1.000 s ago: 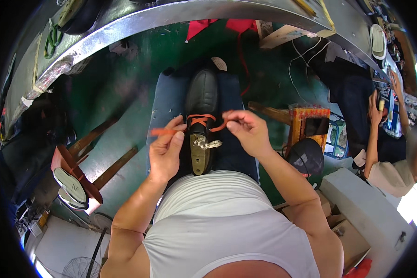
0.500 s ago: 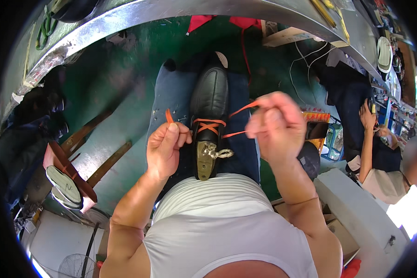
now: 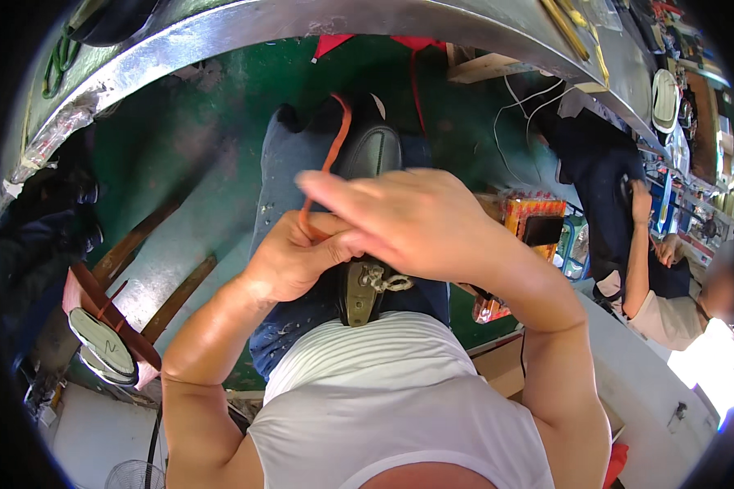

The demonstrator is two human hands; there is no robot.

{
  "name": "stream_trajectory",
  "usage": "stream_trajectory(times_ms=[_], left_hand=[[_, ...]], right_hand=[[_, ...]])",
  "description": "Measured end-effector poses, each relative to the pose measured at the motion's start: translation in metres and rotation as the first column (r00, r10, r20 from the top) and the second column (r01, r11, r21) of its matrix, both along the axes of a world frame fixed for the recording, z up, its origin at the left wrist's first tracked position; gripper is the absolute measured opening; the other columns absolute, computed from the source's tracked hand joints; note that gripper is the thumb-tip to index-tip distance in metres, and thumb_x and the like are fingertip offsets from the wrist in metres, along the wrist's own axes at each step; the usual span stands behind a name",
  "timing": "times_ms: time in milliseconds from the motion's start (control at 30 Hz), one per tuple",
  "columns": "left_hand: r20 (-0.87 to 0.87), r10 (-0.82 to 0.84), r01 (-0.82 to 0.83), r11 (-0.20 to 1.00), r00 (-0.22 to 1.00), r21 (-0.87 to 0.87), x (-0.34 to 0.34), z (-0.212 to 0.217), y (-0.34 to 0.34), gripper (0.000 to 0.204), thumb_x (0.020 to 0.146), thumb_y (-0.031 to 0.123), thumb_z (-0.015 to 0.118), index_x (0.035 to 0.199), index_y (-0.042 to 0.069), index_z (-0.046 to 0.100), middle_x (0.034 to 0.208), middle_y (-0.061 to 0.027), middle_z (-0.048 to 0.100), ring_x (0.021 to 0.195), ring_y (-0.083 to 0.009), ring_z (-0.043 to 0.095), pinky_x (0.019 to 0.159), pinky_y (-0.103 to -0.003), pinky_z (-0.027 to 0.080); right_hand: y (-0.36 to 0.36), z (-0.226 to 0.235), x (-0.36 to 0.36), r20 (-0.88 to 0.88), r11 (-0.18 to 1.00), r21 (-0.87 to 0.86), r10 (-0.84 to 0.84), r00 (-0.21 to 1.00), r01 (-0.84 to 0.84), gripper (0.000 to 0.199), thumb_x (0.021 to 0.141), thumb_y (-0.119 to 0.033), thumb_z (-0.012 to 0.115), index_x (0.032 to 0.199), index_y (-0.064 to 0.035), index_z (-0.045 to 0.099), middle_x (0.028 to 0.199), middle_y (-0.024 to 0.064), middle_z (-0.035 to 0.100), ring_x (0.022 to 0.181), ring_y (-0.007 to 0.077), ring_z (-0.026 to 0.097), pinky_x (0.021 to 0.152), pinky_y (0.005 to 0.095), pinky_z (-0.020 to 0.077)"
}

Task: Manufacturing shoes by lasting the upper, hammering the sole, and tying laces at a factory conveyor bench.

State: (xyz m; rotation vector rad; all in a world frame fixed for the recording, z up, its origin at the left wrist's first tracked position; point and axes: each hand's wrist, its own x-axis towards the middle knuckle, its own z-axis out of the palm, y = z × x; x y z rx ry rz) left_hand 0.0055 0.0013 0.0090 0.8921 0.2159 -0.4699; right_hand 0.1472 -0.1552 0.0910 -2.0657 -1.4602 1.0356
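A black leather shoe [image 3: 374, 152] lies on my lap with its toe pointing away from me. An olive shoe last [image 3: 360, 295] with a knotted cord loop [image 3: 390, 279] shows at its heel end. My left hand [image 3: 289, 259] is closed, pinching an orange shoelace [image 3: 335, 147] beside the shoe. From those fingers the lace curves up and away past the toe. Across the shoe's middle reaches my right hand [image 3: 412, 218], its fingers meeting and overlapping my left fingertips. Motion blurs it, and its grip is hidden. Both hands cover the lacing.
A metal-edged bench [image 3: 245, 41] curves across the far side. At left stands a wooden stool [image 3: 106, 289] with pale insoles [image 3: 102, 346] on it. An orange-patterned box [image 3: 523, 213] is to my right. Farther right, a co-worker's hand [image 3: 642, 202] rests by dark cloth.
My right hand has swung left from beyond the shoe, over it, to my left hand. The lace now arcs up past the toe. My left hand has stayed near the shoe.
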Motion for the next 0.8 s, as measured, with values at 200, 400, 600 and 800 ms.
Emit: stream_trajectory(times_ms=[200,400,600,800], left_hand=[[-0.170,-0.122,0.114,0.992,0.978,-0.054,0.030,0.013,0.009,0.028,0.095,0.024,0.069,0.108,0.000,0.073,0.095,-0.0041,0.070,0.087,-0.0107,0.060,0.083,-0.027,0.048],[0.721,-0.503,-0.536,0.483,0.477,0.692,0.047,0.005,0.003,0.023,0.071,0.004,0.077,0.094,0.002,0.073,0.086,-0.0077,0.065,0.076,-0.0208,0.063,0.065,-0.032,0.050],[0.801,-0.457,-0.735,0.373,0.386,0.567,0.046,-0.004,-0.002,0.029,0.067,0.005,0.079,0.094,0.001,0.070,0.086,-0.0084,0.068,0.072,-0.0233,0.064,0.058,-0.034,0.050],[0.565,-0.325,-0.406,0.443,0.758,0.799,0.003,-0.013,0.008,0.010,0.087,0.009,0.069,0.091,0.000,0.069,0.088,-0.0141,0.072,0.070,-0.0219,0.066,0.063,-0.030,0.053]], right_hand=[[-0.064,-0.044,-0.002,-0.186,0.864,0.196,-0.432,0.882,0.464,0.031,0.098,-0.015,0.054,0.128,-0.0049,0.055,0.119,0.0126,0.065,0.080,0.0207,0.069,0.065,0.0320,0.0540],[-0.047,-0.040,0.001,-0.754,0.642,-0.467,-0.649,0.105,0.608,0.032,0.103,-0.013,0.046,0.129,0.0042,0.054,0.098,0.0100,0.069,0.071,0.0108,0.065,0.053,0.0204,0.0497],[-0.050,-0.065,0.008,-0.740,0.878,-0.219,-0.434,0.514,0.426,0.021,0.096,-0.014,0.060,0.111,-0.0019,0.070,0.078,0.0045,0.068,0.062,0.0149,0.065,0.052,0.0297,0.0482],[-0.103,-0.031,0.000,0.117,0.994,-0.058,-0.084,0.990,0.091,0.010,0.084,-0.020,0.071,0.086,-0.0102,0.070,0.077,0.0075,0.068,0.068,0.0296,0.065,0.059,0.0394,0.0507]])
